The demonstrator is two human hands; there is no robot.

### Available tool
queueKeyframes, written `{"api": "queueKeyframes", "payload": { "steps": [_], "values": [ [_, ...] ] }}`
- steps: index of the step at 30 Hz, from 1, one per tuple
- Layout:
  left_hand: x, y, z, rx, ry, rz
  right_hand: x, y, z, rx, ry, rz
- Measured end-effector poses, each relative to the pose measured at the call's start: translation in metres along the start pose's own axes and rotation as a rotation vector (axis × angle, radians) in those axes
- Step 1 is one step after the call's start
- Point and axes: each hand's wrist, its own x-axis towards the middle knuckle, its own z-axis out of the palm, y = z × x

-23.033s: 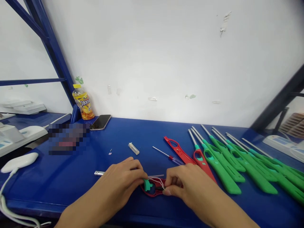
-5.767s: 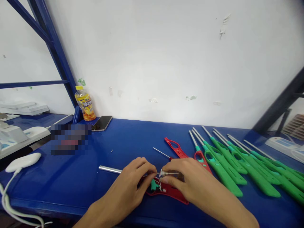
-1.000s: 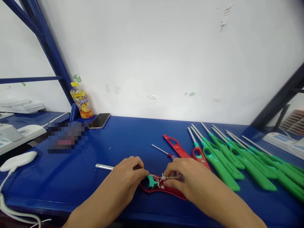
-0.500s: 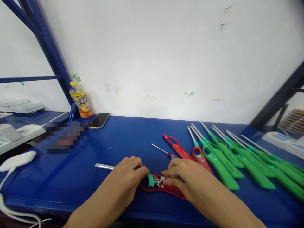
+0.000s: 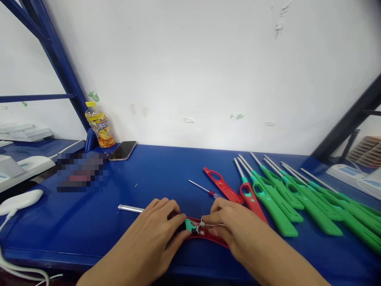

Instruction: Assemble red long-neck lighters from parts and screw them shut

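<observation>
An opened long-nosed gas lighter (image 5: 212, 237) lies in front of me, its red half shell showing white wires and a teal trigger (image 5: 188, 225). Its metal tube (image 5: 130, 208) points left from under my left hand (image 5: 162, 230). That hand is closed around the trigger end, thumb on the near side. My right hand (image 5: 230, 224) pinches a small part with a whitish end inside the shell; its fingers hide most of it. Beyond the hands lie the other red half shell (image 5: 228, 190) and a thin screwdriver (image 5: 205, 189) with a red and clear handle.
Several green lighters (image 5: 278, 212) and one red lighter (image 5: 251, 198) lie in a row at right. A phone (image 5: 123, 151) and a drink bottle (image 5: 100, 127) are at back left. A white device (image 5: 20, 201) with cables sits at the left edge of the blue table (image 5: 160, 167).
My left thumb has come down over the near side of the trigger end, covering the shell's loop. My right hand keeps its pinch inside the shell, with only a slight shift.
</observation>
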Motion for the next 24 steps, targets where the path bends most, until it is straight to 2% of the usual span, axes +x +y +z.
{"api": "queueKeyframes", "payload": {
  "steps": [7,15,24],
  "values": [
    [0.000,-0.001,0.006,-0.017,-0.009,-0.008,0.001,0.000,0.003,-0.006,-0.015,0.028],
    [-0.002,-0.004,0.011,-0.098,-0.019,0.032,0.009,-0.023,-0.023,-0.107,0.012,0.110],
    [-0.001,-0.005,0.011,-0.103,-0.013,0.016,0.009,-0.026,-0.030,-0.124,-0.014,0.083]
  ]
}}
